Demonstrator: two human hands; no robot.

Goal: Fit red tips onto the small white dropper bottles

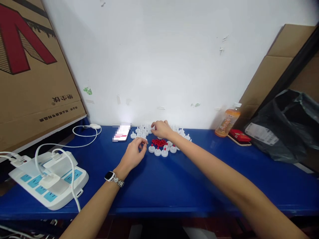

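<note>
On the blue table, a pile of small red tips (159,142) lies among many round white caps with narrow spouts. Several front caps, such as one white cap (164,152), carry a red tip on the spout. My right hand (161,129) reaches over the back of the group, fingers bent down and closed among the white caps; what they grip is hidden. Left of the red pile, my left hand (136,151) is curled with thumb and fingers drawn together. Whatever it holds, if anything, is too small to make out. Further white caps (133,135) stand just beyond it.
A lit phone (121,132) lies at the back left. At the left sits a power strip (50,186) with chargers and white cables. An orange drink bottle (228,121), a red box (238,135) on a phone-like slab and a black plastic bag (281,126) are at the right.
</note>
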